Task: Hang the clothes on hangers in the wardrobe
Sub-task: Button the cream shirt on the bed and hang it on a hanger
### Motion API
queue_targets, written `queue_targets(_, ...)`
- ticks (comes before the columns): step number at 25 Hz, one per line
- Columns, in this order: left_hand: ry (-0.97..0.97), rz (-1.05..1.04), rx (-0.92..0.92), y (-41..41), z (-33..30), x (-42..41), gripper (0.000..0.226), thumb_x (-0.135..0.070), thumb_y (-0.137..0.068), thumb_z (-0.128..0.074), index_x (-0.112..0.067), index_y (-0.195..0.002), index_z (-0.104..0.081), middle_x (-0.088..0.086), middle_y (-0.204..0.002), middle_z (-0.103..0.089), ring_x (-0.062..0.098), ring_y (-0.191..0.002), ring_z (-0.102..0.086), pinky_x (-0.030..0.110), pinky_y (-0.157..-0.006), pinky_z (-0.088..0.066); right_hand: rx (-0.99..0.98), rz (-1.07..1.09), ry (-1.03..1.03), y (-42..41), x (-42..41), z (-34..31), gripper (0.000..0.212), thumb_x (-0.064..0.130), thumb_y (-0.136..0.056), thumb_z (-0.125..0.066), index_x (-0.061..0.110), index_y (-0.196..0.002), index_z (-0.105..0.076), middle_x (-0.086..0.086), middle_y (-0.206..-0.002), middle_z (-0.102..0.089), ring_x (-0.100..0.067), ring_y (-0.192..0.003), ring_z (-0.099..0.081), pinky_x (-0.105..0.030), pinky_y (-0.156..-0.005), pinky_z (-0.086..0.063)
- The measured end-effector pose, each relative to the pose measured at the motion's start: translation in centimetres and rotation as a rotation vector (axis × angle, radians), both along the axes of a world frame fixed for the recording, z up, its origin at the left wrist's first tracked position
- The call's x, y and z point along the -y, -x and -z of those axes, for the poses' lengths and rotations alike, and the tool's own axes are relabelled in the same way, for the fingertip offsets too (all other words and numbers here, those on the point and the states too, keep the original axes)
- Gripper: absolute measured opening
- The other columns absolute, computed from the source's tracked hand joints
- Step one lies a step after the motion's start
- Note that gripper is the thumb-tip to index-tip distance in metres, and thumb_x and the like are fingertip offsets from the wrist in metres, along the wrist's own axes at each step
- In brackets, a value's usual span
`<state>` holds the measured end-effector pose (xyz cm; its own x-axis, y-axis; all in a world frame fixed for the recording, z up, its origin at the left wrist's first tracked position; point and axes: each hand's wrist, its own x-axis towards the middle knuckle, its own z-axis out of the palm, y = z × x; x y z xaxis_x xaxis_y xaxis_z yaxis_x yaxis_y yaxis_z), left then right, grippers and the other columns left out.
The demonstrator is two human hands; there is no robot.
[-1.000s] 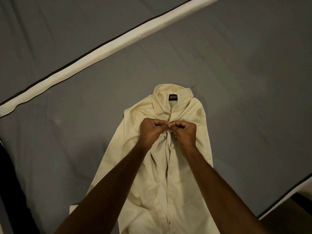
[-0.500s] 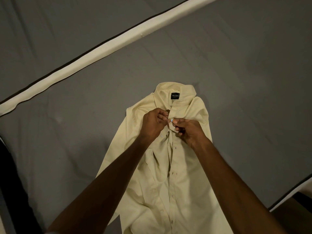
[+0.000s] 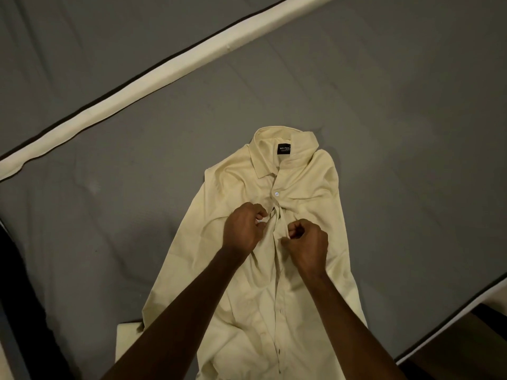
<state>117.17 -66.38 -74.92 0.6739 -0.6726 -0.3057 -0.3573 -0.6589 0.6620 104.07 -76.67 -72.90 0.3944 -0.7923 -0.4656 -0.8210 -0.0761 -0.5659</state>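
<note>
A cream button-up shirt (image 3: 310, 187) lies face up on a grey bed sheet (image 3: 109, 229), its collar pointing away from me and a black label showing inside the collar. One white button shows fastened just below the collar. My left hand (image 3: 242, 229) pinches the left side of the shirt's front placket. Just to the right, my right hand (image 3: 307, 244) pinches the right side of the placket, slightly lower. No hanger and no wardrobe are in view.
A cream strip with a dark edge (image 3: 153, 75) runs diagonally across the bed beyond the shirt. The bed's edge with cream trim (image 3: 466, 305) is at the lower right, dark floor beyond it. A dark band (image 3: 22, 297) lies at the lower left.
Both hands have moved down the placket, from just under the collar to the spot below it. The top button now shows fastened above them.
</note>
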Motion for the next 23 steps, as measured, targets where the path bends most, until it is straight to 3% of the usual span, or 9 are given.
queue_targets(2,-0.028,-0.042,-0.019,-0.3,-0.1,0.0,0.017,-0.009,-0.078,-0.082,-0.019,-0.088,-0.072,-0.008,-0.083,-0.066,0.005,-0.070,-0.058,0.029,-0.069,-0.055,0.063,0.022,-0.068,0.7,0.4,-0.2,0.031,0.008,-0.060,-0.094,0.022,-0.078,-0.073,0.010,-0.069,-0.069,-0.007,-0.064,-0.067,-0.028,-0.070,-0.059)
queue_targets(5,-0.084,-0.092,-0.074,-0.7,-0.5,-0.1,0.016,-0.015,-0.078,-0.085,-0.019,-0.076,-0.070,-0.011,-0.066,-0.063,0.005,-0.061,-0.058,0.020,-0.059,-0.045,0.105,-0.008,-0.207,1.9,1.1,-1.6,0.035,0.002,-0.054,-0.096,0.018,-0.077,-0.075,0.004,-0.068,-0.071,-0.013,-0.064,-0.069,-0.024,-0.065,-0.059)
queue_targets(8,-0.062,-0.096,-0.151,-1.2,-0.9,-0.3,0.016,-0.017,-0.077,-0.086,-0.019,-0.072,-0.071,-0.011,-0.065,-0.068,0.006,-0.061,-0.063,0.024,-0.063,-0.053,0.005,-0.157,-0.305,3.4,1.7,-2.5,0.030,-0.003,-0.059,-0.085,0.023,-0.072,-0.076,0.003,-0.068,-0.072,-0.014,-0.067,-0.071,-0.035,-0.068,-0.062)
queue_targets(10,-0.041,-0.077,-0.191,-1.4,-1.2,-0.5,0.017,-0.018,-0.074,-0.089,-0.018,-0.071,-0.072,-0.011,-0.065,-0.070,0.005,-0.062,-0.065,0.023,-0.067,-0.056,-0.126,-0.275,-0.316,3.7,1.8,-2.8,0.023,0.008,-0.061,-0.083,0.026,-0.071,-0.075,0.008,-0.066,-0.072,-0.009,-0.066,-0.070,-0.035,-0.070,-0.062)
queue_targets(13,-0.012,-0.105,-0.260,-1.3,-1.9,-1.0,0.014,-0.015,-0.072,-0.090,-0.017,-0.074,-0.076,-0.007,-0.064,-0.072,0.005,-0.061,-0.068,0.024,-0.069,-0.059,-0.088,-0.230,-0.145,2.7,1.2,-3.0,0.015,0.027,-0.068,-0.085,0.026,-0.069,-0.070,0.012,-0.064,-0.069,-0.004,-0.064,-0.066,-0.031,-0.066,-0.058)
queue_targets(15,0.051,-0.195,-0.323,-1.1,-2.2,-1.3,0.011,-0.012,-0.075,-0.089,-0.015,-0.076,-0.078,-0.005,-0.064,-0.073,0.010,-0.061,-0.071,0.031,-0.067,-0.063,0.079,-0.130,0.054,1.4,0.5,-2.5,0.017,0.023,-0.075,-0.083,0.024,-0.069,-0.068,0.011,-0.066,-0.066,-0.005,-0.064,-0.063,-0.029,-0.064,-0.055)
queue_targets(17,0.091,-0.267,-0.386,-0.8,-2.5,-1.4,0.009,-0.011,-0.077,-0.088,-0.012,-0.076,-0.079,-0.004,-0.065,-0.074,0.016,-0.062,-0.073,0.037,-0.068,-0.064,0.159,-0.082,0.087,0.2,0.2,-1.7,0.016,0.019,-0.076,-0.086,0.021,-0.077,-0.070,0.010,-0.074,-0.067,-0.006,-0.068,-0.064,-0.030,-0.068,-0.056)
queue_targets(23,0.131,-0.237,-0.436,0.3,-2.6,-1.6,0.011,-0.013,-0.077,-0.089,-0.011,-0.082,-0.079,0.002,-0.068,-0.075,0.024,-0.067,-0.074,0.040,-0.072,-0.064,-0.051,-0.156,0.158,-0.9,-0.4,-0.1,0.032,0.040,-0.072,-0.088,0.024,-0.092,-0.069,0.008,-0.089,-0.066,-0.013,-0.080,-0.064,-0.031,-0.072,-0.053)
